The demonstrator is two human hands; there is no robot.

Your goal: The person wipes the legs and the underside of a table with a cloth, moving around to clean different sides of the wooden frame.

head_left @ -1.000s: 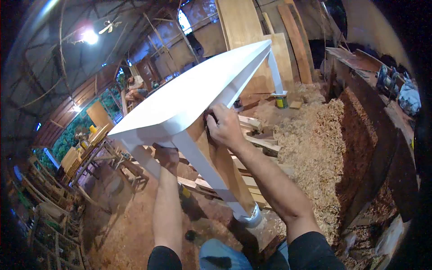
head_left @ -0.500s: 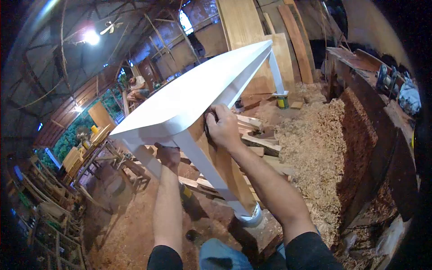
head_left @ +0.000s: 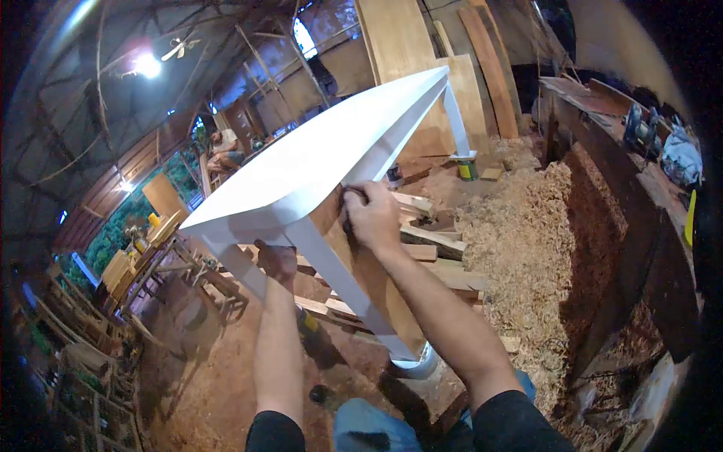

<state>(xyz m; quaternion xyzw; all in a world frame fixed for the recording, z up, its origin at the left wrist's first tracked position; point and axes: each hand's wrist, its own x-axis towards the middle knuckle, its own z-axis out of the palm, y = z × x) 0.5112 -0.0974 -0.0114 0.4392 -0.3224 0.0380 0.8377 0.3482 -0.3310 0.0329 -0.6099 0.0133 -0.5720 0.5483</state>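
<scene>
A white table [head_left: 301, 151] stretches away from me, its top bright under the lamp. Its near leg [head_left: 335, 279] is white on one face and bare brown wood on the other, and stands in a round white container [head_left: 415, 361]. My right hand [head_left: 373, 215] is closed, pressed at the upper part of the bare wood face just under the tabletop edge. Something dark shows at its fingertips, too small to name. My left hand [head_left: 277, 261] reaches under the near end and grips the lower edge of the apron; its fingers are partly hidden.
The far leg rests on a yellow-green can [head_left: 468, 169]. Wood offcuts [head_left: 433, 241] lie beneath the table, with wood shavings [head_left: 520, 264] to the right. A workbench [head_left: 595, 120] runs along the right. At the back left a person [head_left: 225, 147] sits.
The view has shifted slightly, so the table appears a little further left. Both hands keep nearly the same places on the table.
</scene>
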